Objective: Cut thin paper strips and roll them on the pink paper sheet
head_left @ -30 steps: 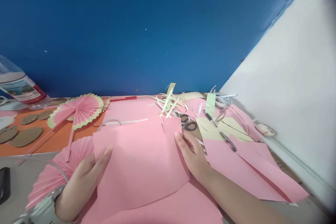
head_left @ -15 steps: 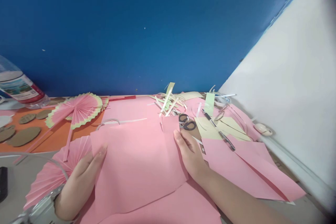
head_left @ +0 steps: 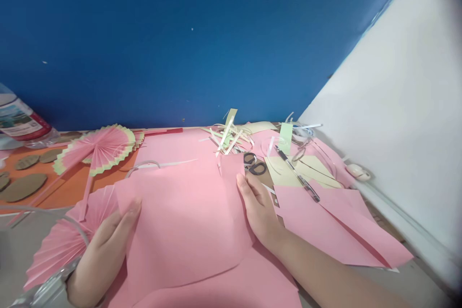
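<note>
A sheet of pink paper (head_left: 184,221) is stretched between my two hands, its right strip creased and bent at the top. My left hand (head_left: 108,245) grips the left edge, thumb on the front and the other fingers hidden behind. At the right edge, my right hand (head_left: 260,211) pinches the paper the same way. Beneath it lies more pink paper (head_left: 231,288). Just beyond my right hand are black-handled scissors (head_left: 257,164), partly covered by the sheet. A pleated pink paper fan (head_left: 65,236) lies beside my left hand.
Pleated fans with yellow-green edges (head_left: 108,147) and brown cardboard ovals (head_left: 27,187) lie on orange paper at left, near a bottle (head_left: 23,118). Paper strips (head_left: 231,137) are heaped at the back. A pen (head_left: 298,173), folded pink paper (head_left: 342,226) and a mouse (head_left: 357,172) are at right.
The whole view has shifted slightly, so things appear a little further left and higher. Both hands keep their hold on the pink sheet, which has barely moved.
</note>
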{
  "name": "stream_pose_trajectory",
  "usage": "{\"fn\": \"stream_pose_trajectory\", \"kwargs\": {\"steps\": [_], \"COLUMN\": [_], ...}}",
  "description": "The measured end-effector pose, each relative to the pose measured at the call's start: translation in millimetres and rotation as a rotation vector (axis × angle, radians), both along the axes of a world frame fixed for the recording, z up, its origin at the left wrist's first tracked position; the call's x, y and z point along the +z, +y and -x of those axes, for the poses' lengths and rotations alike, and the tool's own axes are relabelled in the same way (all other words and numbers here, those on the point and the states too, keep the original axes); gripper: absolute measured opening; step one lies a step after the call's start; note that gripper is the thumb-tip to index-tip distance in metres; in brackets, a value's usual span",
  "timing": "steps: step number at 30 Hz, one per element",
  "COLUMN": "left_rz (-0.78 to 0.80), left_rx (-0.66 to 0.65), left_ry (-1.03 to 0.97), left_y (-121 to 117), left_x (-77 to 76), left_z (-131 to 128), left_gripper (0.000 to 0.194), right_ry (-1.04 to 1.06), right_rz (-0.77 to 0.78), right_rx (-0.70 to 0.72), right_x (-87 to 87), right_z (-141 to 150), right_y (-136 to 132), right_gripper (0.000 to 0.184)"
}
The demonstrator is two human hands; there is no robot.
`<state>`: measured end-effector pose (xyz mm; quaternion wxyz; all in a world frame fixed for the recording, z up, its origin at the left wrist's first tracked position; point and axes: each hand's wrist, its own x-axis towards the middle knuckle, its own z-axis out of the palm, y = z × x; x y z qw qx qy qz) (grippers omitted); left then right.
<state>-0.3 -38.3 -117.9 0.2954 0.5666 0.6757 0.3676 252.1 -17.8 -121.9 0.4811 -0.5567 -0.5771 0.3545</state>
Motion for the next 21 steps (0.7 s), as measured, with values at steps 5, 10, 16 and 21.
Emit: {"fn": "stream_pose_trajectory", "kwargs": {"steps": [5, 10, 16, 21], "left_rz": [0.067, 0.068, 0.124, 0.143], "left_rx": [-0.068, -0.044, -0.006, 0.009], "left_ry": [-0.041, 0.074, 0.203, 0.247], "left_y": [0.0, -1.5, -2.0, -1.7], "left_x": [3.8, 1.1, -5.4, -5.9], "left_z": [-1.5, 0.2, 4.8, 5.4], "left_gripper": [0.033, 0.039, 0.047, 0.047], "right_ry": [0.028, 0.025, -0.002, -0.01], "right_rz": [0.041, 0.046, 0.016, -0.01], "right_rx": [0.027, 0.001, -0.039, -0.058], "right_x": [-1.3, -7.2, -7.9, -7.7], "right_z": [-3.2, -6.3, -5.7, -4.3], "right_y": [3.0, 4.2, 2.0, 0.8], "right_gripper": [0.037, 0.035, 0.035, 0.035]}}
